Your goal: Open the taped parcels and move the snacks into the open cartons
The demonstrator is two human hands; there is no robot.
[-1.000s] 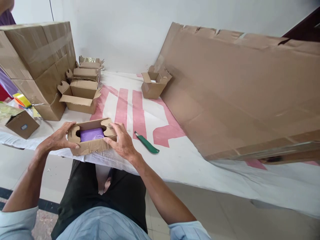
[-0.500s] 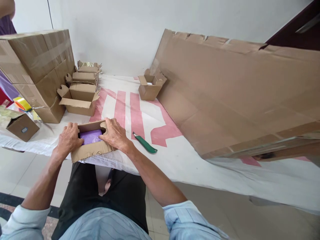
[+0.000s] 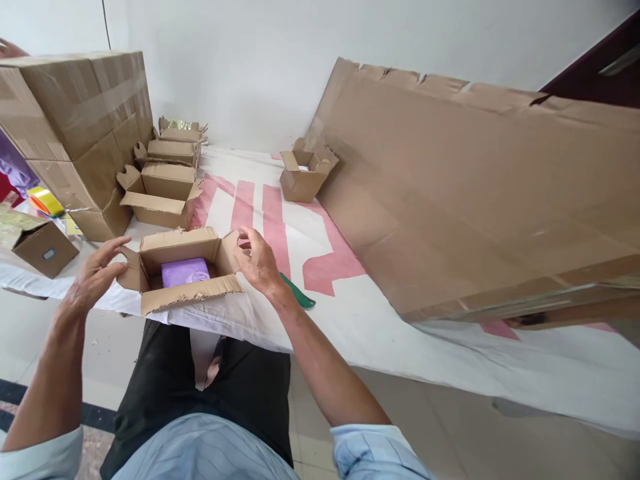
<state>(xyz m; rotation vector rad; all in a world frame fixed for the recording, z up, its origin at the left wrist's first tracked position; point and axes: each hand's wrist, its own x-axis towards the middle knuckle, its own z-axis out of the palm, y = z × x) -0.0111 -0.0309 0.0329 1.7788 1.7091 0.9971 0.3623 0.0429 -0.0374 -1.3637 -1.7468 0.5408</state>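
Note:
A small open cardboard box point(image 3: 187, 301) sits at the table's near edge, its torn flaps folded outward. Inside it lies a purple packet point(image 3: 185, 272), filling part of the bottom. My left hand point(image 3: 100, 270) is beside the left end flap, fingers apart, with its fingertips at the flap's edge. At the other end, my right hand point(image 3: 257, 261) has its thumb and fingers curled around the right end flap. Partly hidden behind my right wrist lies a green-handled cutter point(image 3: 299, 292).
Several open cardboard boxes point(image 3: 160, 212) line the left, beside stacked taped cartons point(image 3: 75, 113). A tape roll point(image 3: 45, 201) and another box point(image 3: 47, 250) are at far left. One small box point(image 3: 303, 183) stands further back, against a big leaning cardboard sheet point(image 3: 475, 193).
My hands have moved apart, from the box's inside to its end flaps. Both end flaps now spread outward, and more of the purple packet shows.

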